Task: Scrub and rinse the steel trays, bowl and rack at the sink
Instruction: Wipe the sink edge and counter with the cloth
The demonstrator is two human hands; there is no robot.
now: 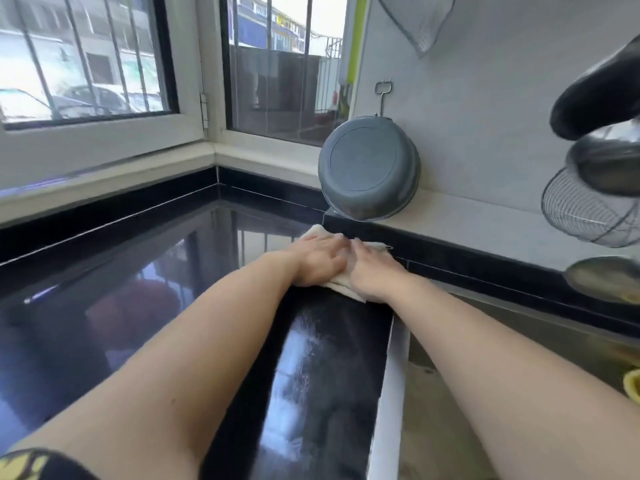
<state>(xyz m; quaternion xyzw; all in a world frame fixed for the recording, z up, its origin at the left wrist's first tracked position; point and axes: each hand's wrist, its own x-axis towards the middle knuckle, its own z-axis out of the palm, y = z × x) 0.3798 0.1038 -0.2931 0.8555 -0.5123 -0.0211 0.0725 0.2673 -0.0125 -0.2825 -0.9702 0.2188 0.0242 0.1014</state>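
Both hands lie flat on a white cloth (341, 287) at the far end of the black counter (138, 306), close to the wall ledge. The left hand (320, 259) presses the left part of the cloth with straight fingers, and the right hand (372, 273) presses the right part in the same way; the 2 hands almost touch each other. Neither hand holds a steel thing.

The sink (485, 358) is to the right of the hands, past the white edge of the counter, and it runs toward the person. So the right hand is the nearer one to it, and the left hand would need to cross over. Inside the sink I can see only a dull bottom and something yellow (632, 384) at the right border; no tray or rack is in view.

A grey bowl (369, 173) leans on the ledge against the wall, just behind the hands and a little right, its bottom toward the camera. It looks more like plastic than steel, but I cannot tell. At the far right hang a wire basket (585, 213) and steel ladles (606, 164).

I judge this step is wiping the counter, probably near the end of the task.
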